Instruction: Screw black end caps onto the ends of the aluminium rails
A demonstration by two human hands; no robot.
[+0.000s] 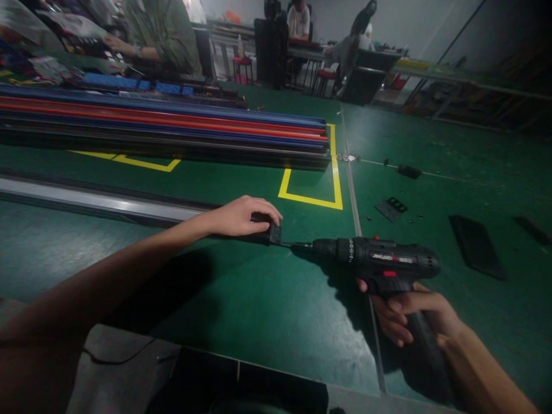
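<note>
The right hand (422, 303) grips a black drill (383, 259), its bit (299, 245) pointing at the end of a long bar (129, 204) on the green surface (259, 305). The left hand (235, 217) is clasped over that end. Beyond lies a stack of blue, red and black bars (215, 127) over yellow tape (310, 202).

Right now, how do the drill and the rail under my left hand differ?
The drill is short and pistol-shaped; the rail is long and straight. Your right hand grips the drill, while the rail lies on the table under your left hand. Both show black parts.
</note>
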